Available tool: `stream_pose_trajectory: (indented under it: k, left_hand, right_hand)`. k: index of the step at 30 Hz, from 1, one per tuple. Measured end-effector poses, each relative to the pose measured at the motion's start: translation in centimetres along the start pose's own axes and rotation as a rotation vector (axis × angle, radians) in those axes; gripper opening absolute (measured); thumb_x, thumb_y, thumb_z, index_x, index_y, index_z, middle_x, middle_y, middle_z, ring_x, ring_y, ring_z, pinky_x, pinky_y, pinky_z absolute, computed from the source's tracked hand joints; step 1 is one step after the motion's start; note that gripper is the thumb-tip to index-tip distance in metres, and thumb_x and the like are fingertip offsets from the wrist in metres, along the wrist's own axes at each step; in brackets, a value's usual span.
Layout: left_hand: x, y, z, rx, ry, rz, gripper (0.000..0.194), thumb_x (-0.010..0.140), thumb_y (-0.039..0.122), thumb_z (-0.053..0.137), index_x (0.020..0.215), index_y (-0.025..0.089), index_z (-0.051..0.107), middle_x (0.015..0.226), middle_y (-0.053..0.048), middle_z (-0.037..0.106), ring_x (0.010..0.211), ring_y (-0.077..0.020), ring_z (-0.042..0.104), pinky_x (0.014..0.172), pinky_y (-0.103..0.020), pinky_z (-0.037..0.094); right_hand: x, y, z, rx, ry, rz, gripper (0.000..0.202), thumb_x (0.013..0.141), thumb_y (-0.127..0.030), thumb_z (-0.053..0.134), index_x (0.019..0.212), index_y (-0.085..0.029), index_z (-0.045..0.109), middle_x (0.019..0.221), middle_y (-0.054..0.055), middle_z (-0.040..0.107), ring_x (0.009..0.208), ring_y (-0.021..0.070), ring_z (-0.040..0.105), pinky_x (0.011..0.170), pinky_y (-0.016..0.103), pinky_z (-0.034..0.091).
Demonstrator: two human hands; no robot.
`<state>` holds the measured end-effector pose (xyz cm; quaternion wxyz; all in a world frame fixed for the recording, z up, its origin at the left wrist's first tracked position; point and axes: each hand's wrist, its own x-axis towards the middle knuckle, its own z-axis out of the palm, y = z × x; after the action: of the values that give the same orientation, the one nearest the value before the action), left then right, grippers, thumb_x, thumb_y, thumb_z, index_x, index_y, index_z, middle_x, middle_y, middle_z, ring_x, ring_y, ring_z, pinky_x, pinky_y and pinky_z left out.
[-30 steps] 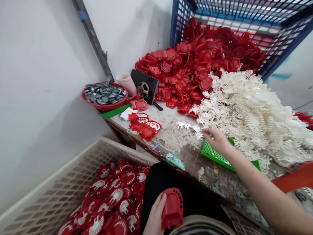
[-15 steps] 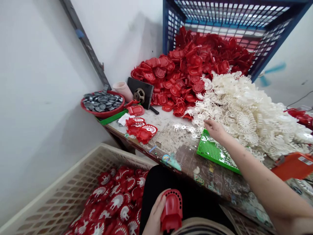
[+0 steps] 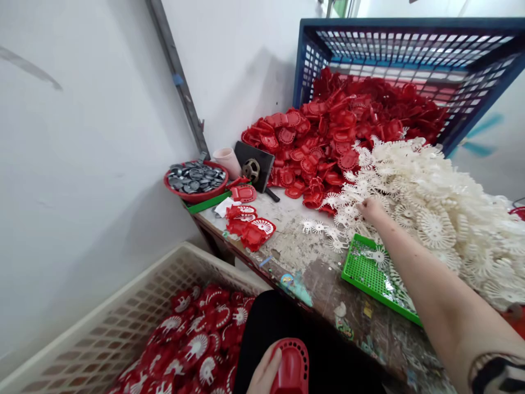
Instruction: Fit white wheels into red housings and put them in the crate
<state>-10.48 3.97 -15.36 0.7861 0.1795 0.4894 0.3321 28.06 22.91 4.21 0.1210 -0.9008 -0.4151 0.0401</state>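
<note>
Low in front, by my lap, my left hand (image 3: 264,370) grips a red plastic shell (image 3: 293,364) with an arc of small holes along its rounded end. My right hand (image 3: 372,210) reaches to the near-left edge of a heap of white slotted plastic discs (image 3: 435,186). Its fingers are pinched together among the discs; what they hold, if anything, is hidden. Just below my right forearm lies a green perforated tray (image 3: 379,298) with a white disc and tiny shiny bits in it. A few single discs (image 3: 312,226) lie left of the heap.
A blue crate (image 3: 301,71) on its side spills red shells (image 3: 328,123) over the table. To the left stand a red bowl (image 3: 197,198) of grey discs, a pale cup (image 3: 227,160) and some red pieces (image 3: 256,232). A cream crate (image 3: 102,314) below holds red-and-white pieces.
The view has shifted, so the table appears lower and farther right. My right hand has gone slightly deeper into the white discs, fingers closing. My left hand keeps the red shell.
</note>
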Motion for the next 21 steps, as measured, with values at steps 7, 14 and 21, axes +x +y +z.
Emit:
stream_pose_trajectory:
  k: [7, 14, 21]
  left_hand:
    - [0.8, -1.0, -0.2, -0.001, 0.026, -0.025, 0.050, 0.064, 0.051, 0.075, 0.102, 0.020, 0.067, 0.102, -0.013, 0.075, 0.107, -0.0329, 0.067, 0.096, -0.043, 0.050]
    - [0.1, -1.1, 0.0, -0.028, 0.057, -0.010, 0.046, 0.068, 0.043, 0.076, 0.105, 0.018, 0.065, 0.099, -0.010, 0.075, 0.097, -0.0272, 0.070, 0.090, -0.036, 0.053]
    - [-1.4, -0.8, 0.6, 0.011, -0.018, 0.035, 0.054, 0.066, 0.050, 0.077, 0.106, 0.016, 0.065, 0.096, -0.008, 0.073, 0.082, -0.0214, 0.069, 0.074, -0.029, 0.054]
  right_hand:
    - [0.1, 0.5, -2.8, 0.055, 0.141, -0.075, 0.026, 0.093, -0.038, 0.054, 0.098, -0.013, 0.062, 0.090, 0.004, 0.064, 0.082, 0.0157, 0.061, 0.077, 0.034, 0.051]
    - [-3.7, -0.4, -4.8, 0.139, 0.280, -0.217, 0.026, 0.090, -0.032, 0.049, 0.098, -0.011, 0.063, 0.082, 0.008, 0.066, 0.070, 0.0175, 0.058, 0.062, 0.028, 0.042]
    - [-14.0, -5.2, 0.0, 0.074, 0.043, -0.687, 0.013, 0.087, -0.028, 0.056, 0.087, -0.018, 0.065, 0.086, 0.007, 0.064, 0.077, 0.0172, 0.059, 0.067, 0.027, 0.044]
